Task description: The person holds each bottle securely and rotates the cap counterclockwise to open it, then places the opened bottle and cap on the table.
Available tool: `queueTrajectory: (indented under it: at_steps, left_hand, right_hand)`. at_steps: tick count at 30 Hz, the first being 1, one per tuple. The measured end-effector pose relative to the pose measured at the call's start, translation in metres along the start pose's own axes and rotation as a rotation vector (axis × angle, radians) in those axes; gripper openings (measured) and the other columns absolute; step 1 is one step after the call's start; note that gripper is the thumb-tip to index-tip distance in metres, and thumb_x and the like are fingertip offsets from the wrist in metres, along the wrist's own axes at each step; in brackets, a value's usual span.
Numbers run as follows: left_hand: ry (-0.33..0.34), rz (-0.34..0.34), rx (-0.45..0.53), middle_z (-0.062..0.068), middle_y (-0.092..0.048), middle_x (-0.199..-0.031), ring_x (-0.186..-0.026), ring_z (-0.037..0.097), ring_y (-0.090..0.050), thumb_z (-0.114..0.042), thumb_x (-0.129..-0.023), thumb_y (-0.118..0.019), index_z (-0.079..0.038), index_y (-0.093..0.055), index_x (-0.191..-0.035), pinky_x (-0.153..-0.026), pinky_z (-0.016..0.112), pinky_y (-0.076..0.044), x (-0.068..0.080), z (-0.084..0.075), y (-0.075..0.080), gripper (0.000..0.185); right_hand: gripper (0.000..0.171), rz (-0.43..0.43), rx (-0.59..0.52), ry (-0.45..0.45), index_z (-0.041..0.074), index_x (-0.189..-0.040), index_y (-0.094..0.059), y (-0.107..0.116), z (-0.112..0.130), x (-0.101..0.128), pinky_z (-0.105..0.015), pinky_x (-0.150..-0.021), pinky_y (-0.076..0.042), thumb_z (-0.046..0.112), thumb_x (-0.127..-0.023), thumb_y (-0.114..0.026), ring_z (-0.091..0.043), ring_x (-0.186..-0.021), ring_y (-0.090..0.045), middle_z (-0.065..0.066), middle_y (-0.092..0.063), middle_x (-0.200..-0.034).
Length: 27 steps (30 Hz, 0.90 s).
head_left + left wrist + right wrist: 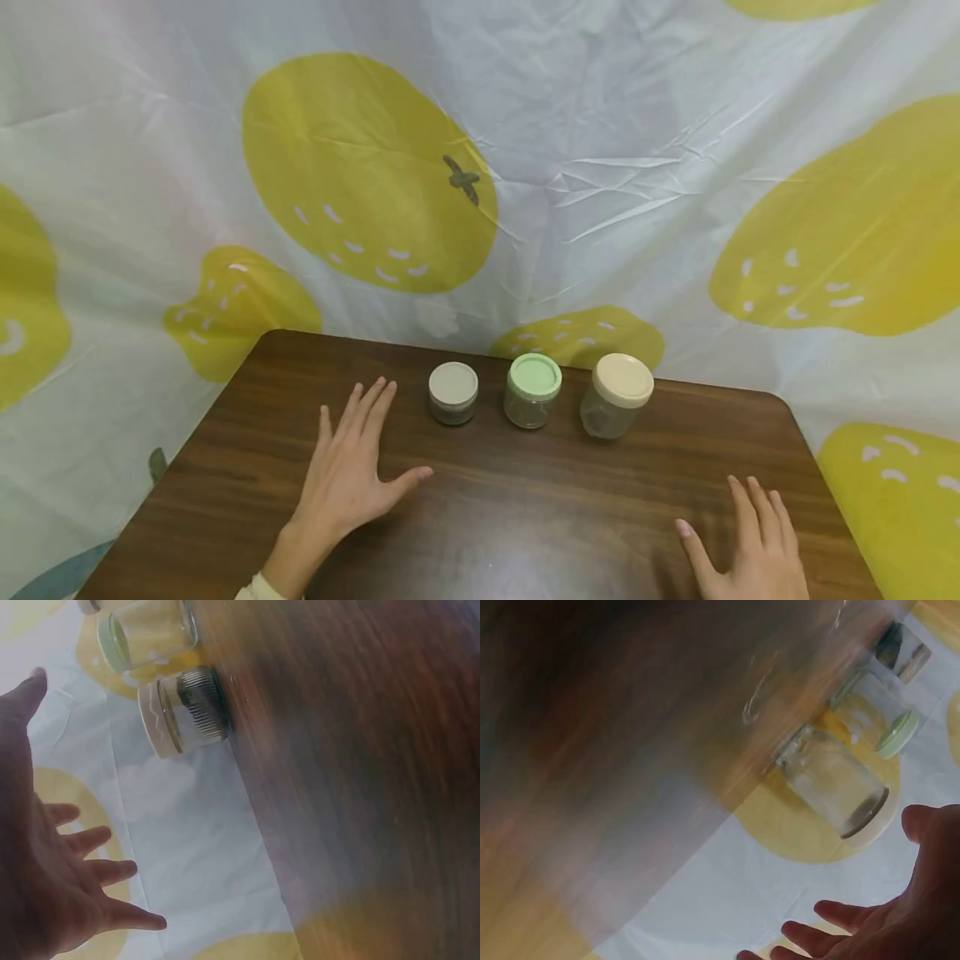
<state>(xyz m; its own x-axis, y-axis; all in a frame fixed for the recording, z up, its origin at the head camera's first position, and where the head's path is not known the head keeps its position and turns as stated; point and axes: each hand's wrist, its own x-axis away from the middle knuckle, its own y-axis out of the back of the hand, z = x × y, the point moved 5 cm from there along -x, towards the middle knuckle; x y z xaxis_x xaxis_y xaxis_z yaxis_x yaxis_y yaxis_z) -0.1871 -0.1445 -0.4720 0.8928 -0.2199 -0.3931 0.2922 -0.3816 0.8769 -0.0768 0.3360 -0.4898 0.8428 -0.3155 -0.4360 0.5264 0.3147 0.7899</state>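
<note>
Now both hands flat on table: left hand & right hand, fingers spread, holding nothing.

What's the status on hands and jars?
Left hand open, flat on table. Right hand open, holding nothing. Three lidded jars in a row: grey, green, cream. Nothing blocking.

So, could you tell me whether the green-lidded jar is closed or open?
Closed: the green lid sits flat on the jar, which stands upright on the table.
</note>
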Motion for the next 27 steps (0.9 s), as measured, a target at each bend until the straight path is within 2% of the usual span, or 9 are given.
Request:
queueTrajectory:
  at_steps: [5, 9, 13, 18, 22, 27]
  left_hand:
    - [-0.016, -0.079, 0.06, 0.002, -0.03, -0.175, -0.16, 0.036, -0.032, -0.08, -0.077, -0.074, -0.025, -0.02, -0.17, -0.123, 0.076, -0.024, -0.001, 0.0, 0.004, 0.121]
    - [-0.049, -0.123, 0.097, 0.003, -0.034, -0.173, -0.159, 0.034, -0.037, -0.075, -0.079, -0.075, -0.024, -0.02, -0.17, -0.125, 0.069, -0.028, -0.004, -0.004, 0.007, 0.118]
    - [-0.073, -0.148, 0.129, 0.005, -0.035, -0.173, -0.161, 0.031, -0.033, -0.071, -0.08, -0.076, -0.023, -0.022, -0.17, -0.127, 0.065, -0.029, -0.006, -0.009, 0.006, 0.116]
    - [-0.104, -0.146, 0.161, 0.003, -0.032, -0.174, -0.163, 0.029, -0.027, -0.066, -0.079, -0.079, -0.023, -0.023, -0.17, -0.127, 0.065, -0.03, -0.007, -0.017, 0.003, 0.115]
    - [-0.134, -0.145, 0.191, 0.004, -0.032, -0.174, -0.162, 0.031, -0.029, -0.062, -0.079, -0.081, -0.019, -0.026, -0.168, -0.127, 0.062, -0.031, -0.007, -0.025, 0.0, 0.114]
    - [-0.153, -0.13, 0.198, 0.001, -0.031, -0.174, -0.161, 0.033, -0.032, -0.064, -0.08, -0.08, -0.021, -0.026, -0.168, -0.126, 0.057, -0.036, -0.009, -0.032, -0.004, 0.113]
  right_hand:
    - [0.085, -0.118, -0.085, 0.096, 0.005, -0.15, -0.055, -0.001, 0.007, 0.007, -0.071, -0.12, -0.035, 0.037, -0.079, -0.087, -0.055, -0.143, -0.046, -0.029, -0.057, -0.149]
    - [0.081, -0.138, -0.116, 0.144, 0.002, -0.146, -0.058, 0.0, 0.017, 0.008, -0.071, -0.106, -0.043, 0.03, -0.076, -0.088, -0.058, -0.127, -0.053, -0.031, -0.061, -0.139]
    - [0.078, -0.1, -0.12, 0.135, 0.001, -0.143, -0.058, 0.001, 0.03, 0.005, -0.069, -0.093, -0.046, 0.026, -0.076, -0.089, -0.057, -0.12, -0.055, -0.031, -0.062, -0.134]
    - [0.077, -0.03, -0.114, 0.11, 0.004, -0.146, -0.056, -0.003, 0.042, 0.004, -0.069, -0.09, -0.048, 0.028, -0.081, -0.088, -0.053, -0.123, -0.055, -0.028, -0.06, -0.137]
    - [0.076, 0.006, -0.128, 0.114, 0.004, -0.147, -0.055, -0.008, 0.049, 0.003, -0.07, -0.09, -0.048, 0.029, -0.083, -0.087, -0.053, -0.124, -0.054, -0.028, -0.059, -0.14]
    - [0.075, 0.03, -0.129, 0.108, 0.004, -0.147, -0.054, -0.014, 0.056, 0.004, -0.071, -0.088, -0.05, 0.032, -0.085, -0.086, -0.051, -0.126, -0.054, -0.028, -0.059, -0.142]
